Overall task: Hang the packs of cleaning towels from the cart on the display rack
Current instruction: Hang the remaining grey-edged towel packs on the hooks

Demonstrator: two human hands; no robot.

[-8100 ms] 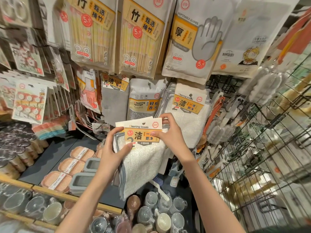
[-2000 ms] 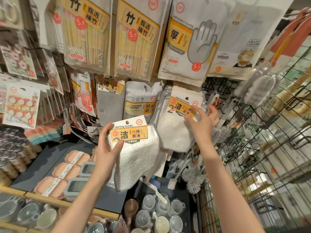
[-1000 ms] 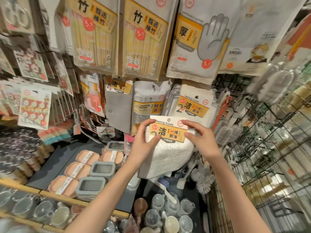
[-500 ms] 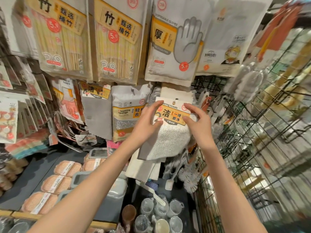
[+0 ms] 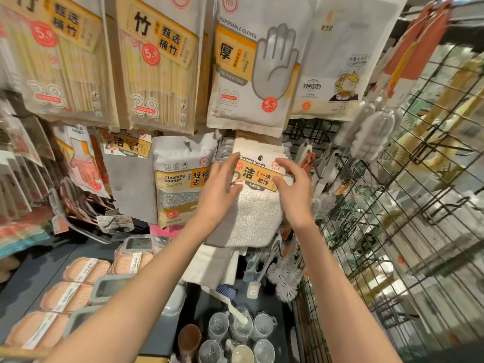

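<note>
Two hands, left hand (image 5: pixel 218 191) and right hand (image 5: pixel 294 189), lie open on the towel pack (image 5: pixel 258 179), steadying it below the gloves (image 5: pixel 258 64).

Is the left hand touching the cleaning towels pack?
Touching. The head view shows the left hand with straight fingers lying on the cleaning towels pack.

I stand in a shop, priced packs of chopsticks (image 5: pixel 157 64) and disposable gloves (image 5: pixel 251 64) on hooks before me, wire display rack (image 5: pixel 408 205) at my right
</note>
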